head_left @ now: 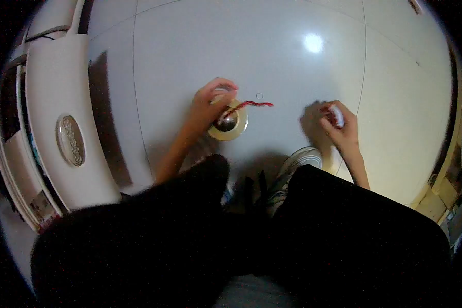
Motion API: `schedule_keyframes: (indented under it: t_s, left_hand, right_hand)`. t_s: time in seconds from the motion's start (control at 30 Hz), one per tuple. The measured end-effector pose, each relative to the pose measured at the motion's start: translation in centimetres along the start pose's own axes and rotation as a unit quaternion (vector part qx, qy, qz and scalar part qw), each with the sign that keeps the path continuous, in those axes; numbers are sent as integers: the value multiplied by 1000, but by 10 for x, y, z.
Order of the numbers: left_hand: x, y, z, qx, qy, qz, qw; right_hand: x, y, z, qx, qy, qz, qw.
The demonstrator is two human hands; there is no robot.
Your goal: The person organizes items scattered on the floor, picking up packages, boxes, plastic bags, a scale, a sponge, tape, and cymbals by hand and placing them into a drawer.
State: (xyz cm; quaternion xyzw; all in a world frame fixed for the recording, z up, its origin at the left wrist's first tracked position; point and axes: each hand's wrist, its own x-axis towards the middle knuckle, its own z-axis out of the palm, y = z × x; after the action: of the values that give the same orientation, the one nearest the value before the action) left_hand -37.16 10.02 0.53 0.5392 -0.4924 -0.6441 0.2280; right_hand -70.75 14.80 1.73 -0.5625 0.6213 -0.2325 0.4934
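Note:
My left hand [214, 98] is closed, its fingers curled at the upper rim of a round cream disc [234, 134]. A shiny dark dome [227, 123] sits in the middle of the disc. A twisted red cord [249, 103] runs from the dome out to the right, its far end loose. Off to the right, my right hand [344, 127] is closed around a small white-and-red object [336, 116], mostly hidden and blurred; its kind cannot be made out. A tiny ring [260, 96] lies on the floor just above the cord.
Pale floor tiles [190, 46] spread under both hands. A white cabinet or drawer front with an oval ornament [71, 140] stands along the left. My shoe [303, 156] and dark-trousered knees are close below the hands. More furniture [436, 197] lines the right edge.

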Motion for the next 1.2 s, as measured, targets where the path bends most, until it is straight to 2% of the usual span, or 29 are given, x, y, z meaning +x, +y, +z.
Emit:
schedule_keyframes:
  t_s: [0.1,0.13,0.23,0.27,0.33,0.37,0.43,0.5,0.57,0.63,0.7,0.73,0.8,0.87,0.9,0.93,1.0,1.1,1.2]
  left_hand:
    - [-11,2,-6,-127,63,-60,988]
    - [-11,6,-15,-107,91,-57,988]
    - [-16,37,-33,-165,132,-62,975]
    - [-16,56,-39,-146,157,-65,975]
    - [-23,89,-56,-85,269,-25,959]
    - [-28,108,-64,-55,326,-5,944]
    - [-55,143,-103,-66,342,119,930]
    - [-75,179,-119,-81,339,147,926]
    - [-87,203,-126,-97,377,238,890]
    - [-98,225,-138,-115,413,299,852]
    - [-117,249,-151,-124,411,311,848]
    - [-121,260,-150,-130,402,313,851]
    - [-129,261,-158,-75,429,370,820]
    - [-167,252,-183,-59,478,344,806]
    - [-186,248,-196,-52,501,330,799]
    - [-216,224,-222,10,550,326,769]
    - [-251,202,-218,70,614,271,738]
    - [-300,173,-234,24,650,211,730]
    - [-314,156,-263,69,658,129,738]
  right_hand:
    - [7,2,2,3,6,-3,1000]
    - [21,4,17,19,-7,-40,999]
    - [50,-12,62,-170,44,-158,972]
    - [54,-20,63,-211,11,-154,965]
    - [70,-35,72,-299,-66,-150,940]
    - [73,-38,75,-307,-65,-164,935]
    - [73,-41,88,-328,-62,-191,923]
    - [87,-16,90,-406,-48,-221,886]
    - [88,-11,96,-439,-72,-234,864]
    - [101,-19,98,-406,-108,-194,887]
    - [97,-31,102,-437,-106,-254,856]
    - [97,-20,96,-449,-118,-234,854]
    - [119,33,82,-510,-141,-170,831]
    - [138,78,72,-570,-164,-105,798]
    - [134,53,84,-567,-160,-108,801]
    - [126,29,95,-553,-151,-121,810]
    - [117,15,99,-524,-137,-135,830]
    - [116,5,102,-476,-112,-138,861]
    - [129,-3,84,-407,-92,-120,901]
